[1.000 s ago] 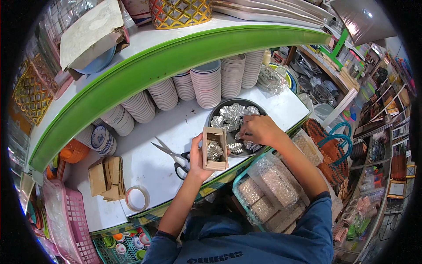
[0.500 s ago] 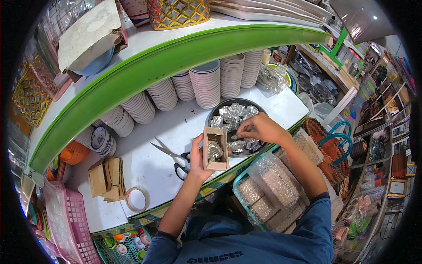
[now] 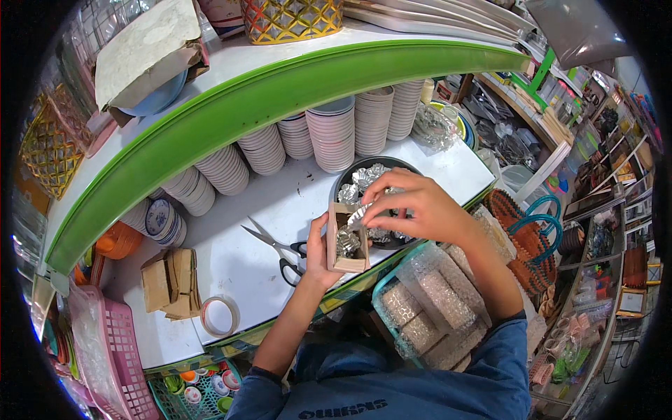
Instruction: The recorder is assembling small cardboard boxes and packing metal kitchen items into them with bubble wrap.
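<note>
My left hand (image 3: 322,255) is closed around the side of a small open cardboard box (image 3: 350,264). Inside the box sits a crumpled silver foil piece (image 3: 347,242). Over the box's upper part, my right hand (image 3: 406,206) pinches another foil piece (image 3: 358,215) between thumb and fingers. Behind the box and partly covered by my right hand is a dark round pan (image 3: 413,164) holding several more foil pieces (image 3: 367,173). Black-handled scissors (image 3: 273,245) lie on the white shelf top just left of my left hand, blades pointing away.
Stacked white bowls (image 3: 331,136) line the back under a green-edged shelf (image 3: 280,94). Folded cardboard (image 3: 171,285) and a tape roll (image 3: 219,317) lie at left, near a pink basket (image 3: 122,343). Below my right arm stands a turquoise crate (image 3: 381,308) of bubble-wrapped packages (image 3: 441,294).
My right hand has moved left from the pan to the box, bringing a foil piece with it. The box stays in my left hand, slightly shifted.
</note>
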A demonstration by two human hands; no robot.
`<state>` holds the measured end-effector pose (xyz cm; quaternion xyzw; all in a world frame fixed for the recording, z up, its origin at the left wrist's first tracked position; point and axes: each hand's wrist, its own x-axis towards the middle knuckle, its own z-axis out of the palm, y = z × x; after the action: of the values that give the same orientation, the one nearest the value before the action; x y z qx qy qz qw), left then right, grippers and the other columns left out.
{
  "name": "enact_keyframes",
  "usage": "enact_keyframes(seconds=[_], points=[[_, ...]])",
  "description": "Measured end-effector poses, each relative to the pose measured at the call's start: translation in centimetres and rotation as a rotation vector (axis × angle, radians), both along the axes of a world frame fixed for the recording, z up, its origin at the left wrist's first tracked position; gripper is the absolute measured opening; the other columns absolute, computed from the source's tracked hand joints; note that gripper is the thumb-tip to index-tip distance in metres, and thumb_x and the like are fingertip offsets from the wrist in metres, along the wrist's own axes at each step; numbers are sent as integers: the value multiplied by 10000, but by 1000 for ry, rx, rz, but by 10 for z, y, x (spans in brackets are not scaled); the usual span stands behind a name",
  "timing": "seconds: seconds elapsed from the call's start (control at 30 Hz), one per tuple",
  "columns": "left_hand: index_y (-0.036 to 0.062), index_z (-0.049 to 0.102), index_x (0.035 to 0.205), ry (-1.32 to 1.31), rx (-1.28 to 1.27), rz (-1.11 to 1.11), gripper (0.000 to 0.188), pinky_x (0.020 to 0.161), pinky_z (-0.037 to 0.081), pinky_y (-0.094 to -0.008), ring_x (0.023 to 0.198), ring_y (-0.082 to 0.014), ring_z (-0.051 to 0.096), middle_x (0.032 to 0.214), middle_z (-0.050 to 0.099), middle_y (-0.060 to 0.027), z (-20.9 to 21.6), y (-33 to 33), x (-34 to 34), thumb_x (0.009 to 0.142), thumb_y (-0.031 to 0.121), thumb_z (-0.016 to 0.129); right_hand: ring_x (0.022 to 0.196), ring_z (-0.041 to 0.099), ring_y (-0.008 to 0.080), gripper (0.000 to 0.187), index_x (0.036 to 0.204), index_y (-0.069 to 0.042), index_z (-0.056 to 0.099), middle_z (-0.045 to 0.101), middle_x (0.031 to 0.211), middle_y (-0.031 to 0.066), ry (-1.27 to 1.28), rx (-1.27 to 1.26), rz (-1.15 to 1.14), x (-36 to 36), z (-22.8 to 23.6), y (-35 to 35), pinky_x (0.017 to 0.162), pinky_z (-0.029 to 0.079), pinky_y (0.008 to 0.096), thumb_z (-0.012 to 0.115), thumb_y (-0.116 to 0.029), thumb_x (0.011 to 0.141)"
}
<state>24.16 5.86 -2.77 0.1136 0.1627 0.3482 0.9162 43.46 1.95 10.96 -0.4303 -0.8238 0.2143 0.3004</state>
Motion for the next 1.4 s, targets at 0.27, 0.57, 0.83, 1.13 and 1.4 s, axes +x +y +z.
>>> enact_keyframes(seconds=[0.27, 0.57, 0.83, 1.13, 1.4], points=[[53, 587, 1172, 10, -49, 4, 534, 824, 546, -445, 851, -292, 659, 1010, 664, -145, 4, -1, 1, 912, 509, 495, 1122, 569, 259, 254, 1085, -205, 729, 591, 1229, 67, -150, 183, 5, -6, -13, 2, 915, 493, 366, 695, -159, 837], [11, 591, 1155, -21, -45, 11, 576, 835, 542, -449, 867, -308, 646, 981, 652, -168, 0, -1, -2, 880, 515, 545, 851, 671, 239, 154, 910, -127, 715, 695, 886, 52, -408, -183, -272, 24, -43, 20, 733, 534, 375, 718, -230, 796], [3, 598, 1142, -21, -39, 27, 575, 841, 536, -447, 869, -306, 636, 957, 645, -169, 0, 0, 0, 883, 513, 543, 852, 670, 279, 140, 831, -135, 740, 694, 861, 54, -695, -49, -294, 23, -87, 21, 745, 543, 389, 753, -247, 748], [12, 600, 1143, -21, -41, 10, 575, 841, 534, -434, 856, -310, 636, 947, 647, -177, -2, 2, -1, 897, 524, 505, 763, 688, 252, 125, 897, -160, 712, 717, 830, 34, -633, -180, -309, 24, -68, 23, 678, 539, 388, 686, -231, 797], [22, 597, 1143, -8, -37, 32, 556, 833, 526, -428, 860, -299, 630, 954, 648, -169, -2, 0, 1, 900, 512, 503, 688, 669, 229, 148, 920, -141, 730, 704, 772, 52, -258, -95, -386, 24, -51, 19, 637, 515, 366, 695, -227, 804]])
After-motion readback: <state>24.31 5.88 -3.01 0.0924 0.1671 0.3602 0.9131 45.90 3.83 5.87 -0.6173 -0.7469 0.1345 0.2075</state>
